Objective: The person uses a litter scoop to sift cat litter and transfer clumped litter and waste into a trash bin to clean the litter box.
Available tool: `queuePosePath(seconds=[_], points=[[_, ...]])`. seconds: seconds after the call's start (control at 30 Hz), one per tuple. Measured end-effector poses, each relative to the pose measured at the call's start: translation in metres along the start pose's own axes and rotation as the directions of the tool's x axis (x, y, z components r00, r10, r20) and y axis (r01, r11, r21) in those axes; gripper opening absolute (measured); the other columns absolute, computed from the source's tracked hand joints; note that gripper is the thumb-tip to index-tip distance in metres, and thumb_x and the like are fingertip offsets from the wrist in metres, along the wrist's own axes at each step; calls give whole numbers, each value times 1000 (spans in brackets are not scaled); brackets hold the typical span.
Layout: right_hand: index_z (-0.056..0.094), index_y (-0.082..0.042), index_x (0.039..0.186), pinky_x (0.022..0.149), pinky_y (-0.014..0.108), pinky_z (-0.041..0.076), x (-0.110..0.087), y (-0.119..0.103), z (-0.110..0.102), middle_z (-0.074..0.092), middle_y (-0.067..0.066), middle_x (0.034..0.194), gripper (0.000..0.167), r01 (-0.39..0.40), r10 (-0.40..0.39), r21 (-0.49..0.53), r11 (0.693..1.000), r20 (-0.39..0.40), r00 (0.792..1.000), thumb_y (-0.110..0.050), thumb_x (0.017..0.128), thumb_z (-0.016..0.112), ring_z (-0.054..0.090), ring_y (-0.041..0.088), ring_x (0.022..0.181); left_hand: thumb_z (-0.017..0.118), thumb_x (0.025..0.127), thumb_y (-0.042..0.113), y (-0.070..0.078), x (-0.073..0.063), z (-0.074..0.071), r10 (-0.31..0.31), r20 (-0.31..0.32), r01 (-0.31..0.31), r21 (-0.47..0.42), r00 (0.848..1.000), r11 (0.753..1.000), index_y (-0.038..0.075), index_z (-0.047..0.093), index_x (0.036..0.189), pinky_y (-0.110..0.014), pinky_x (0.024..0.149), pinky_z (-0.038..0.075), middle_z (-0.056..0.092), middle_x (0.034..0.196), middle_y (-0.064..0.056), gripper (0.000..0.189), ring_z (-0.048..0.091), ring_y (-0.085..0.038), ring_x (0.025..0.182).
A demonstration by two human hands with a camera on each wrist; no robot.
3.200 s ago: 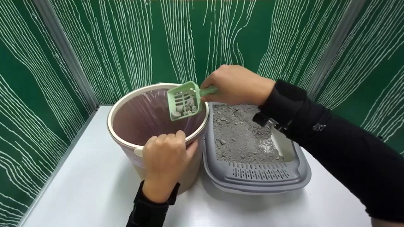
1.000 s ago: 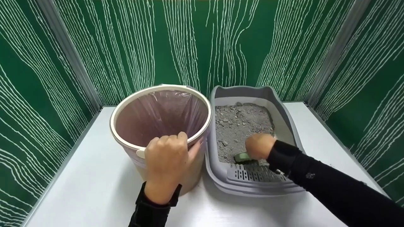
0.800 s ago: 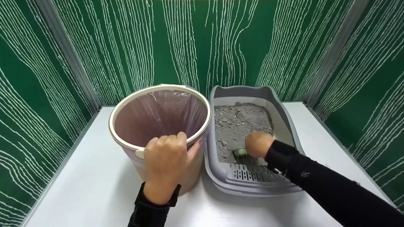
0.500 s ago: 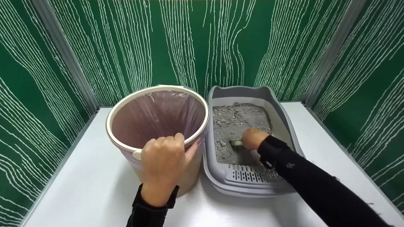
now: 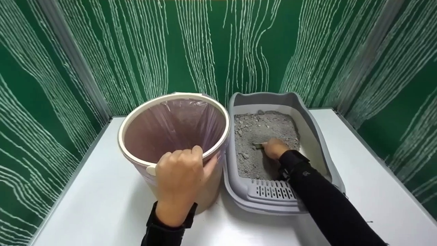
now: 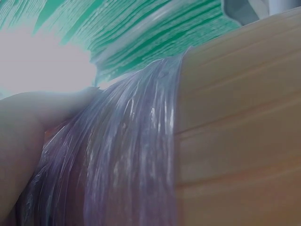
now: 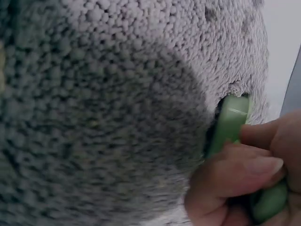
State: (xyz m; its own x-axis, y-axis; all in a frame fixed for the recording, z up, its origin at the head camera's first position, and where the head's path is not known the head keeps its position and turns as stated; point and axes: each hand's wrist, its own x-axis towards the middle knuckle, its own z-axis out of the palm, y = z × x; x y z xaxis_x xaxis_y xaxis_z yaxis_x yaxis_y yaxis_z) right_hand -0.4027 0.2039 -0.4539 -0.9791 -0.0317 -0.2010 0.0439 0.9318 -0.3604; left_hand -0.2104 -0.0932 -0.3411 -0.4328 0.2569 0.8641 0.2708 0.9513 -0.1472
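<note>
Scoop [image 5: 258, 146], green plastic, in the head view sits part-sunk in grainy grey litter [image 5: 249, 128] within the tray [image 5: 239, 187]. The left hand [image 5: 180, 176] grips the round bin's [image 5: 121, 138] rim. Litter stretches beyond the scoop, which is farther from the tray's slotted front than a second ago. Left wrist: wrinkled, shiny liner [image 6: 141, 141] overlaps ribbed plastic. Right wrist: the right hand [image 7: 235, 174] curls its fingers round the handle.

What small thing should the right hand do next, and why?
I'd guess the right hand should gently lift the green scoop it grips, because the scoop's far end is sunk in the gray litter. The left hand grips the lined trash bin beside the litter tray.
</note>
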Motion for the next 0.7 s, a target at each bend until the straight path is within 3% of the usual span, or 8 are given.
queuePosePath(seconds=[0.13, 0.23, 0.37, 0.53, 0.7], points=[[57, -4, 76, 66, 38, 51, 3, 3, 0, 66, 27, 96, 43, 47, -41, 85, 995, -79, 996, -24, 112, 49, 62, 30, 70, 91, 79, 47, -2, 0, -1, -8, -7, 8, 7, 1000, 1000, 11, 51, 59, -35, 43, 35, 45, 48, -1, 57, 48, -22, 39], [64, 8, 98, 78, 45, 54, 2, 3, -2, 67, 32, 108, 39, 74, -57, 134, 988, -128, 990, -24, 113, 50, 65, 36, 84, 90, 80, 47, -3, 0, -2, -11, -3, 11, 4, 1000, 1000, 11, 52, 59, -35, 43, 35, 44, 48, 0, 56, 47, -21, 39], [58, 19, 129, 91, 53, 52, 1, 5, -5, 64, 37, 122, 46, 97, -58, 198, 975, -193, 979, -23, 113, 49, 63, 43, 98, 90, 80, 46, -2, 0, -2, -11, 3, 11, 1, 1000, 1000, 11, 51, 59, -34, 43, 35, 42, 47, 1, 56, 45, -20, 39], [58, 19, 131, 98, 58, 50, -3, 13, -13, 63, 39, 124, 47, 97, -24, 256, 962, -272, 962, -24, 112, 52, 64, 51, 109, 90, 80, 47, 0, 0, -2, -5, 7, 5, 3, 1000, 1000, 12, 49, 58, -34, 42, 34, 40, 47, 2, 58, 44, -20, 39], [62, 17, 125, 104, 61, 47, -10, 17, -21, 64, 40, 126, 44, 118, -17, 255, 960, -366, 931, -23, 111, 56, 62, 55, 121, 91, 79, 46, 2, 0, 0, -9, -1, 9, -14, 1000, 1000, 12, 49, 58, -35, 43, 35, 42, 47, 0, 58, 47, -22, 39]])
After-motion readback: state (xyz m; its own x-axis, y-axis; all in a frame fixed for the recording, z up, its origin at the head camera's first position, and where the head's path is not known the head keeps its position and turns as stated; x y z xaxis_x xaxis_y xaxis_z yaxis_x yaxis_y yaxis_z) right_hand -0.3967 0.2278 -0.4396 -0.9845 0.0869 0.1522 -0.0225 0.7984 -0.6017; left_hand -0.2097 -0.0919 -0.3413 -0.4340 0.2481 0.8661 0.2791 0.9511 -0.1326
